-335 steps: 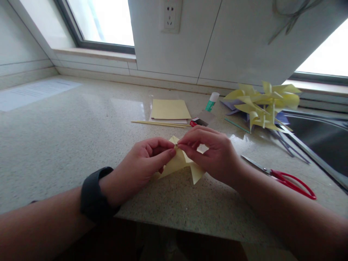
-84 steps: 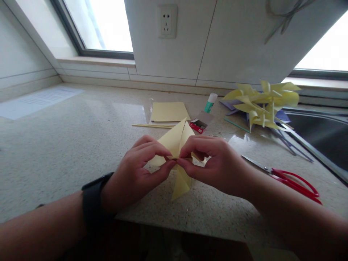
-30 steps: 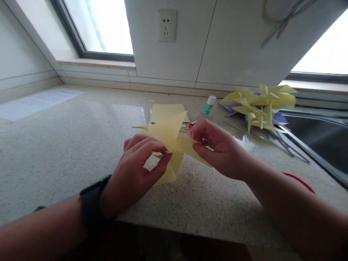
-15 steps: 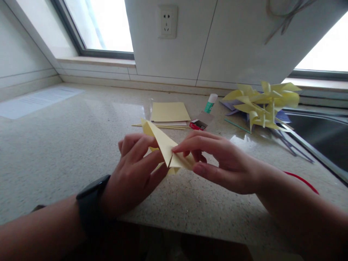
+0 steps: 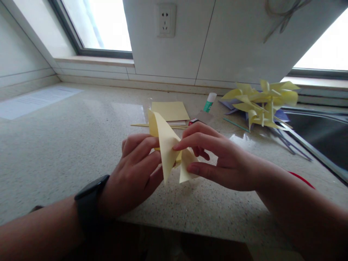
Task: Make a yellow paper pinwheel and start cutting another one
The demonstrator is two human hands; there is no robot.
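while two hands are busy around it, yellow paper [image 5: 166,143]: lifted over the counter [image 5: 81,145], on the near side of the stack of yellow sheets [image 5: 172,110], tilted, with points hanging down.
left hand [image 5: 141,159]: wrapped behind the yellow paper and seemingly grasping it; its fingertips are hidden, so how firm the hold is i cannot tell.
right hand [image 5: 217,156]: loosely spread, neither clenched nor pinching; index fingertip on one flap, thumb on another, a gap between.
done: the yellow paper is cut and bent into flaps; well right of the stack, yellow and purple pinwheels [image 5: 261,105] look finished.
left: the flaps stand apart and no stick shows on this piece, so i judge it part-worked.
pale sticks [image 5: 138,125]: lying just in front of the stack.
glue stick [image 5: 209,102] and small box [image 5: 203,116]: right of the stack, the box partly behind the right hand.
scissors [image 5: 301,178]: nearer and well right of the stack, only red handle showing.
surface: speckled, glossy; printed sheet [image 5: 38,101] well left of the stack, sink [image 5: 326,134] far right.
room: pale wall [image 5: 231,43] behind the stack, socket [image 5: 166,20] above it, bright windows [image 5: 100,21] either side.
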